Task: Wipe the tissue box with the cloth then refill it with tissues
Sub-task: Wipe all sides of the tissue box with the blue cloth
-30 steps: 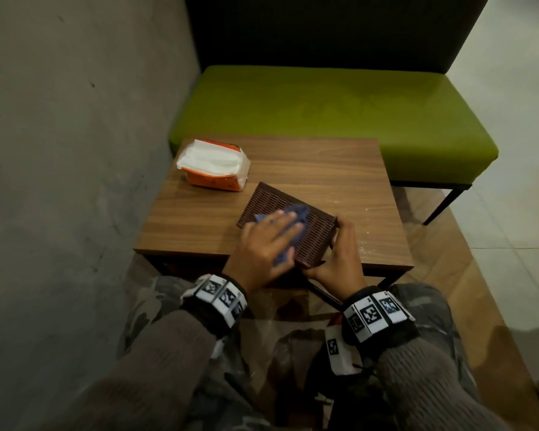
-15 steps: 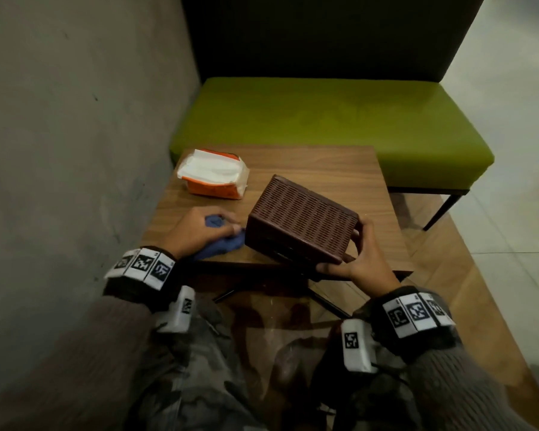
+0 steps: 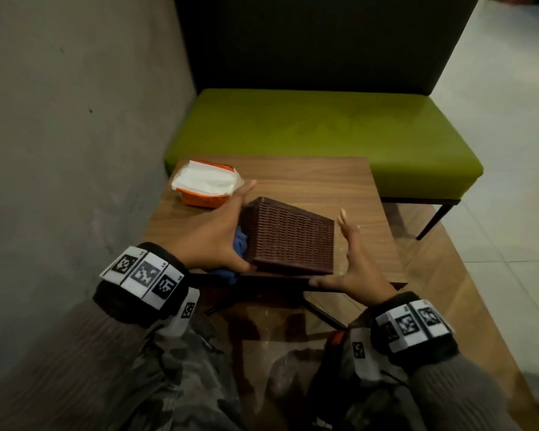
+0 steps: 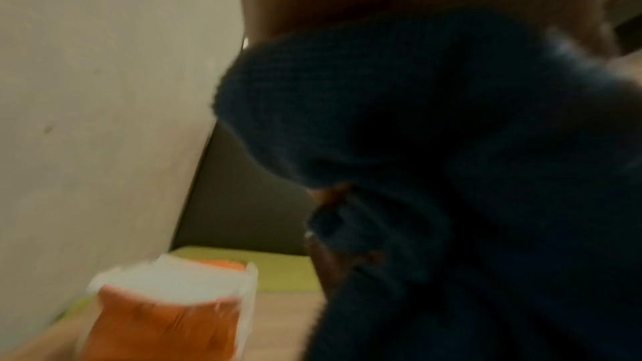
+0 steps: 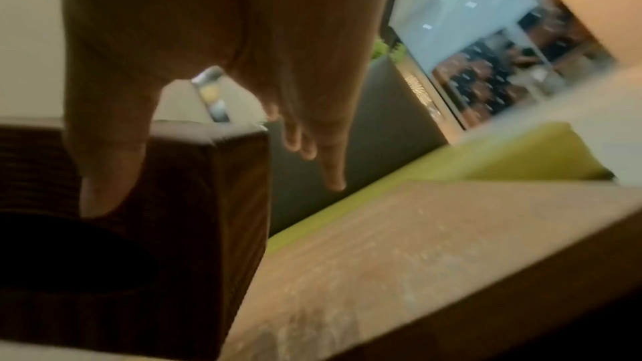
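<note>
Brown tissue box is tipping up at the table's near edge. Now the left hand, gripping the cloth, is rubbing its left end; the right hand is letting go, fingers spread. Wiping is still going on.

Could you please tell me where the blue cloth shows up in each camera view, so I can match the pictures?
Head: the blue cloth peeks out left of centre, between the left hand and the tissue box.
Left wrist: the blue cloth fills the centre and right, blurred.
Right wrist: not in it.
Shared landmark: the green bench seat, seen in all three.
</note>
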Available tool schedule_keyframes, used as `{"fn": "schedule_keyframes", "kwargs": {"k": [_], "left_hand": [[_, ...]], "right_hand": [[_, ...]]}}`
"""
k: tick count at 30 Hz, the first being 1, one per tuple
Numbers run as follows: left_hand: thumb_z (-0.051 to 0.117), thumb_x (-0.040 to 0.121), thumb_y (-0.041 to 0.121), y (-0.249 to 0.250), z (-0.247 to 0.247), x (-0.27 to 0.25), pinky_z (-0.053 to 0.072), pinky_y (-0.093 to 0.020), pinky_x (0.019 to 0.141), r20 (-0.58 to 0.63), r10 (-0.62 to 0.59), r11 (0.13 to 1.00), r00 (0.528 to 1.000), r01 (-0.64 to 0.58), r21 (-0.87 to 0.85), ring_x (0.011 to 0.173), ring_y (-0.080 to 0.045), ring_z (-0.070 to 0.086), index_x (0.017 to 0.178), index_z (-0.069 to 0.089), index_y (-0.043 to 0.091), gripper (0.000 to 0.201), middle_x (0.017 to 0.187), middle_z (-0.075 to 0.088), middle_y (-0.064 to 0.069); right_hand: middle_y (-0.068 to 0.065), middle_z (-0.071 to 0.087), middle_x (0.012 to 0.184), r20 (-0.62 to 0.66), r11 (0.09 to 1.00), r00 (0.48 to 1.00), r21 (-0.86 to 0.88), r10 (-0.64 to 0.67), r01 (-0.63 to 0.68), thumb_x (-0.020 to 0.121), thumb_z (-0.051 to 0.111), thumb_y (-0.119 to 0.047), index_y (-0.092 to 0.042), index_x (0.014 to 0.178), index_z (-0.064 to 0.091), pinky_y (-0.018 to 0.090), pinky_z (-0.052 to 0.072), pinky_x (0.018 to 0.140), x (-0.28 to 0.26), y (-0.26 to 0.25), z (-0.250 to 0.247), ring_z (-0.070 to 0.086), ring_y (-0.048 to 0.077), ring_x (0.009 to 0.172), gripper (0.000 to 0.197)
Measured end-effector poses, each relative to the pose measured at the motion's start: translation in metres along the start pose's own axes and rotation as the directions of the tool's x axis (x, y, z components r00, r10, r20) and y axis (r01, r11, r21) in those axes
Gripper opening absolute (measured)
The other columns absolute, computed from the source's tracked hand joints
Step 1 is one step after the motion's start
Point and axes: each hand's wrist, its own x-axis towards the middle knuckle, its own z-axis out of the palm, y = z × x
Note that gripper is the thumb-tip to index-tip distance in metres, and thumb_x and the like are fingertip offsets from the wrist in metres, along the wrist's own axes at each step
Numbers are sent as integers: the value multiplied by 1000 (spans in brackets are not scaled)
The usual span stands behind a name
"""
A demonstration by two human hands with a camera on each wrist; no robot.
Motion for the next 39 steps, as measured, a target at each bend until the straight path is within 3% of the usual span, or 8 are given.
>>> {"fn": "schedule_keyframes", "kwargs": {"k": [3, 7, 13, 17, 23, 30, 35, 39], "left_hand": [[79, 57, 36, 23, 0, 3, 51, -37, 60, -72, 42, 906, 997, -8, 424, 74, -24, 62, 146, -13, 28, 129, 121, 53, -1], [74, 58, 51, 32, 23, 13, 39, -30, 53, -82, 204, 778, 976, -111, 618, 84, -23, 61, 147, -11, 24, 127, 132, 44, 2], [87, 51, 45, 2, 9, 17, 40, -29, 101, -281, 16, 949, 960, -103, -298, 124, -12, 45, 141, 29, 30, 108, 135, 45, 0], [72, 73, 42, 19, 31, 20, 45, -30, 95, -797, -264, 824, 543, -303, -479, 107, -13, 56, 106, 60, 20, 42, 111, 61, -5], [65, 85, 20, 55, 99, 23, 47, -33, 86, -673, 282, 942, 684, -331, 58, 99, -24, 54, 94, 71, 11, 14, 112, 61, -11], [65, 82, 23, 4, 63, 55, 47, -38, 80, -755, -266, 961, 599, 102, -257, 93, -34, 55, 88, 70, 8, 17, 94, 60, -16], [65, 80, 37, 44, 87, 34, 44, -31, 86, -667, 49, 991, 744, -121, -63, 101, -25, 51, 105, 68, 14, 34, 107, 59, -7], [62, 83, 25, 20, 74, 43, 47, -38, 82, -759, -81, 989, 646, -45, -144, 94, -27, 54, 95, 70, 12, 19, 99, 61, -9]], "right_hand": [[8, 15, 157, -101, 940, 972, -292, -211, 174, 52, 92, -35, -25, 146, -7, 34, 18, 117, -1, -28, 23, 15, 20, 144, 137], [14, 35, 146, -176, 904, 929, -346, -326, 252, 57, 84, -44, -13, 150, 8, 43, 28, 111, 10, -47, 52, 35, 30, 133, 124], [1, 43, 123, -294, 948, 911, -218, -290, 232, 57, 84, -40, -11, 134, 35, 41, 43, 93, 3, -27, 44, 44, 20, 112, 96], [-7, 38, 120, -325, 962, 909, -169, -261, 216, 53, 87, -26, -14, 132, 34, 22, 39, 91, 7, -20, 48, 41, 13, 113, 96], [11, 55, 126, -258, 958, 938, -231, -231, 173, 89, 60, -38, -15, 132, 42, 11, 33, 101, 9, -14, 65, 55, 25, 116, 53], [-4, 37, 120, -335, 968, 911, -158, -240, 197, 54, 81, -40, -8, 132, 34, 23, 36, 93, 5, -12, 54, 42, 17, 114, 97], [1, 44, 119, -335, 956, 901, -187, -277, 224, 60, 85, -34, -6, 129, 40, 29, 37, 90, 9, -18, 58, 43, 16, 107, 87], [1, 42, 118, -352, 952, 890, -201, -289, 230, 58, 87, -33, -7, 130, 38, 23, 33, 87, 8, -19, 61, 43, 16, 107, 92]]}}
